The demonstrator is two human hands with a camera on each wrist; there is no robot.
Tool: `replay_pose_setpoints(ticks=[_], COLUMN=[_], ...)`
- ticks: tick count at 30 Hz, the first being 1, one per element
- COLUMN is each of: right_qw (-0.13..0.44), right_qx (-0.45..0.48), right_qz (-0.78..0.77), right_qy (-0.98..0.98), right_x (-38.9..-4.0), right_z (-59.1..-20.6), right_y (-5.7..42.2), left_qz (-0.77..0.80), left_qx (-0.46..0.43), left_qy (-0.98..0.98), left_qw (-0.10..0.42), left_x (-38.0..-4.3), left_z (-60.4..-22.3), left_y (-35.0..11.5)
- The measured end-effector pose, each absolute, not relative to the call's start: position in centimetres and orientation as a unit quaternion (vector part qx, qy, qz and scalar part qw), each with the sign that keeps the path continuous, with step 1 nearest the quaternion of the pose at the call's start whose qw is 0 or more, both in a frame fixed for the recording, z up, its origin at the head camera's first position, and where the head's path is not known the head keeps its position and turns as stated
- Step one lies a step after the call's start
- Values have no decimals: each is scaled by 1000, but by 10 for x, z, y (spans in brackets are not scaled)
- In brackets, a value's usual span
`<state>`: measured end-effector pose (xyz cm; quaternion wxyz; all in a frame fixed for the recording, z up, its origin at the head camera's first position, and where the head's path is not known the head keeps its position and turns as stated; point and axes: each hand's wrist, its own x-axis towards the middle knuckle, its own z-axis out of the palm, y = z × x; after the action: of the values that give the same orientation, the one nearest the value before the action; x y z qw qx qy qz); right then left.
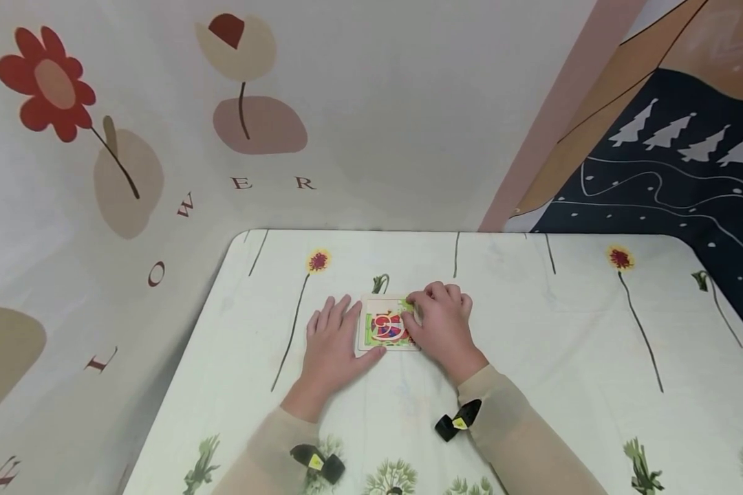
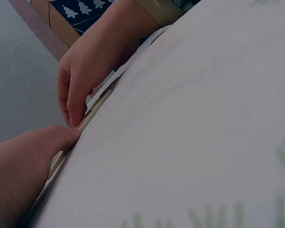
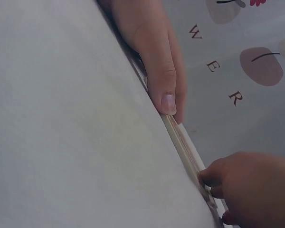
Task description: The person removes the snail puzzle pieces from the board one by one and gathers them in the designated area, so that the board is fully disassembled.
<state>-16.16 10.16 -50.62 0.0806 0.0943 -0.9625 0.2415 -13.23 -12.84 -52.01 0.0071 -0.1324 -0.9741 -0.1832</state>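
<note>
A small square puzzle board point(image 1: 371, 338) with a pale border and a red, blue and green picture lies on the table between both hands. My left hand point(image 1: 334, 344) rests flat at its left side, fingers spread and nearly straight, the thumb along the near edge. Over the right part of the board, my right hand point(image 1: 441, 326) bends its fingers and thumb, covering that side of the picture. Seen low from the left wrist, the right hand point(image 2: 92, 71) bends down onto the thin board close to the left thumb point(image 2: 64, 137).
A white cloth printed with flowers and stems covers the table point(image 1: 551, 330). Behind it hangs a pale wall cloth point(image 1: 378, 124) with flower shapes and letters. A dark cloth with white trees point(image 1: 675, 158) hangs at the right.
</note>
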Motion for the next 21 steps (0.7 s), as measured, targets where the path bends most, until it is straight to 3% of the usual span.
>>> replay_pose_setpoints(ticks=[7,21], right_qw=[60,121], right_qx=[84,152], right_qz=[239,255], right_qy=[-965,-947], right_x=[-162,-164], right_z=[-510,-508], right_y=[101,100], left_qz=[-185,-183], left_qx=[-132,-139], left_qy=[-974,-973], left_qw=[5,34], left_x=[-131,-130], left_z=[-520,-521], left_y=[-128,-129])
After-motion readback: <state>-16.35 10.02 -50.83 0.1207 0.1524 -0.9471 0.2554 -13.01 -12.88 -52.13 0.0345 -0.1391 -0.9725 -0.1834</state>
